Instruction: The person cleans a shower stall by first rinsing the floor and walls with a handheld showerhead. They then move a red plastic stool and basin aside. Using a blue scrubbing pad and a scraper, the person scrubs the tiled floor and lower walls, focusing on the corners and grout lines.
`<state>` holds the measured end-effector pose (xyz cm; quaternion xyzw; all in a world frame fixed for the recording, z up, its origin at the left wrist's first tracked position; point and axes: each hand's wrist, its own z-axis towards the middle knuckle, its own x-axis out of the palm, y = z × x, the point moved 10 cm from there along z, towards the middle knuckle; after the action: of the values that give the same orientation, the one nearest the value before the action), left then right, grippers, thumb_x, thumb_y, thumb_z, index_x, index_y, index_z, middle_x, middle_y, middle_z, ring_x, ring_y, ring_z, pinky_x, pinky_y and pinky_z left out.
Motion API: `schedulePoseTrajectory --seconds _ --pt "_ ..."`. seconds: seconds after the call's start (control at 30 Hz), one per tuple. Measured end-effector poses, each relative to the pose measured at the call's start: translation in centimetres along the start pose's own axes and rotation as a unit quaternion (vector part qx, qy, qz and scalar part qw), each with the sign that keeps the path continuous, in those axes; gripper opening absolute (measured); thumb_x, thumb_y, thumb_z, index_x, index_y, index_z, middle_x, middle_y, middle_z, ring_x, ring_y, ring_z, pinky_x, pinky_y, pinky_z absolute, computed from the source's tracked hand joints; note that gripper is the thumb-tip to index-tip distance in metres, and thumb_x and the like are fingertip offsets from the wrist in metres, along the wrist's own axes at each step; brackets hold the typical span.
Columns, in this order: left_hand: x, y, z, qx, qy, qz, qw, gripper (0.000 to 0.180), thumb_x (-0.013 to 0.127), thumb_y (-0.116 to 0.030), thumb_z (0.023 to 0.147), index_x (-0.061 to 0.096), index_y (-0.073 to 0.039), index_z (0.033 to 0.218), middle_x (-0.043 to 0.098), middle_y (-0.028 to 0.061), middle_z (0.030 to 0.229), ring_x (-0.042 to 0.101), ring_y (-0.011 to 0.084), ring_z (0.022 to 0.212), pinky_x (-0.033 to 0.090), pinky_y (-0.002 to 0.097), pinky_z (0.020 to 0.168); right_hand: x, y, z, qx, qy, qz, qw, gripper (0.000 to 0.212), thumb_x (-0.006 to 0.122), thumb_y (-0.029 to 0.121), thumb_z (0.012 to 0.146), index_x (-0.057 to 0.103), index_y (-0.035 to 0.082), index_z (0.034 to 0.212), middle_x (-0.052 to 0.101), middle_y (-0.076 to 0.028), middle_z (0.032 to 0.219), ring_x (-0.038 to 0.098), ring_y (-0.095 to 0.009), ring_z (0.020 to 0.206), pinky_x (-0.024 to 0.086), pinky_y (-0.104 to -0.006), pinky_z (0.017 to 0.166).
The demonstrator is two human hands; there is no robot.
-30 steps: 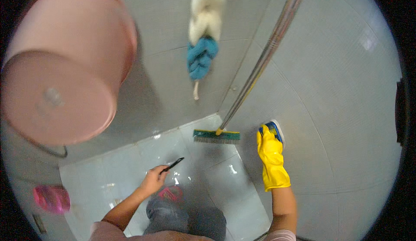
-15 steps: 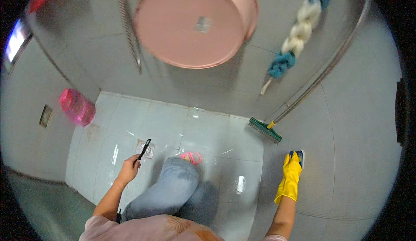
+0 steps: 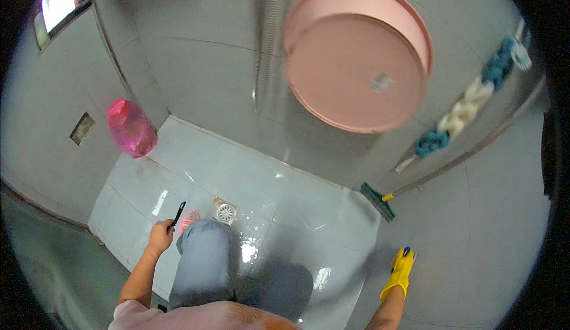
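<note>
My bare left hand [image 3: 159, 237] is closed around a slim black handle [image 3: 180, 212]; its free end sticks up past my fingers, and the kind of tool is not plain. It is above the wet tiled floor, left of my bent knee. My right hand [image 3: 400, 273], in a yellow rubber glove, grips a blue scrub brush [image 3: 407, 251] against the grey wall on the right. Most of that brush is hidden by the glove. A pink slipper [image 3: 189, 219] shows just beyond my knee.
A square floor drain [image 3: 225, 213] lies beside my knee. A green floor brush [image 3: 377, 202] leans in the right corner. A pink basin [image 3: 356, 74] and a blue-and-white braided scrubber [image 3: 466, 111] hang on the far wall. A pink container [image 3: 132, 129] stands at the left corner.
My view has turned leftward, so the wall things appear farther right. My knee and slipper have moved left past the drain. My gloved hand with the scrub brush is lower along the wall.
</note>
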<state>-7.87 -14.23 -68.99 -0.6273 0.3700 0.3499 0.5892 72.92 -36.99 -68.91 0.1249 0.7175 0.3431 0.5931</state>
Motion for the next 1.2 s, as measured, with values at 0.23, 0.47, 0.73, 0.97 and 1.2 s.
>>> schedulePoseTrajectory --seconds 0.23,0.47,0.73,0.97,1.2 --pt "1.4 9.3 8.8 -0.028 0.021 -0.041 0.999 0.023 0.055 -0.006 0.074 0.062 -0.005 0.096 0.063 0.0157 0.075 0.059 0.0340 0.073 0.048 0.0407 0.067 18.9 7.6 -14.1 -0.086 0.304 -0.163 0.935 0.038 0.064 0.031 0.079 0.055 0.002 0.102 0.059 -0.008 0.074 0.056 -0.015 0.058 0.046 -0.0263 0.055" --pt "5.3 19.4 16.7 -0.068 0.056 -0.072 0.994 0.027 0.056 -0.009 0.071 0.059 -0.001 0.098 0.061 0.0211 0.073 0.060 0.0363 0.072 0.048 0.0414 0.067 40.9 29.8 -26.8 -0.331 0.375 -0.125 0.857 0.036 0.059 0.028 0.079 0.056 0.004 0.106 0.057 -0.017 0.107 0.054 -0.034 0.096 0.044 -0.0357 0.082" --pt "9.6 32.5 21.5 -0.150 0.118 -0.085 0.978 0.015 0.054 -0.012 0.076 0.050 0.002 0.081 0.059 0.0228 0.075 0.057 0.0415 0.075 0.046 0.0464 0.066 58.9 35.7 -32.1 0.225 0.410 0.443 0.765 0.027 0.055 0.012 0.084 0.051 0.007 0.111 0.057 -0.009 0.104 0.055 -0.024 0.096 0.052 -0.0386 0.075" --pt "14.8 38.3 22.0 -0.119 0.169 -0.114 0.972 0.025 0.055 -0.012 0.075 0.053 0.004 0.094 0.058 0.0250 0.083 0.056 0.0422 0.080 0.045 0.0467 0.071 61.6 52.1 -36.9 -0.646 0.235 -0.224 0.691 0.030 0.060 0.021 0.079 0.055 0.008 0.106 0.056 -0.016 0.109 0.052 -0.034 0.099 0.040 -0.0370 0.088" --pt "14.9 38.7 21.0 -0.150 0.235 -0.104 0.955 0.032 0.059 -0.019 0.071 0.054 0.003 0.094 0.060 0.0218 0.080 0.058 0.0389 0.078 0.046 0.0445 0.070 63.6 60.3 -34.8 -0.646 0.169 -0.284 0.688 0.026 0.051 0.025 0.082 0.055 0.007 0.101 0.060 -0.017 0.098 0.058 -0.035 0.087 0.046 -0.0443 0.074"
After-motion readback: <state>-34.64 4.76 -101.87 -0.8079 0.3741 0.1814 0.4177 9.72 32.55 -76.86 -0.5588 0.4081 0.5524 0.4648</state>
